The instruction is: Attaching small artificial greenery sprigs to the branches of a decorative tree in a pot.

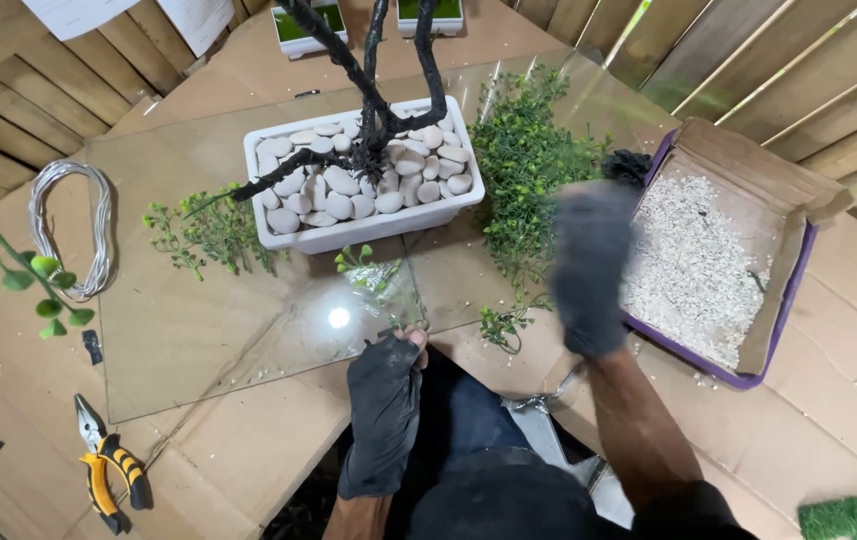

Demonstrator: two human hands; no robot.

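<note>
I see my left hand [385, 400] in a worn dark grey glove, with one fingertip poking through. My right hand [592, 268] wears a matching dark glove, blurred. My forearms are uncovered.

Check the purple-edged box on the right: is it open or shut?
Open. The cardboard box has its flaps folded outward, and pale gravel lies exposed inside. The right hand, gloved and blurred, hovers beside it.

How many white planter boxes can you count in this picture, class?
3. One large white planter filled with pebbles stands mid-table on the glass sheet. Two small ones sit at the top edge, left and right, both cropped; more may be out of view.
</note>
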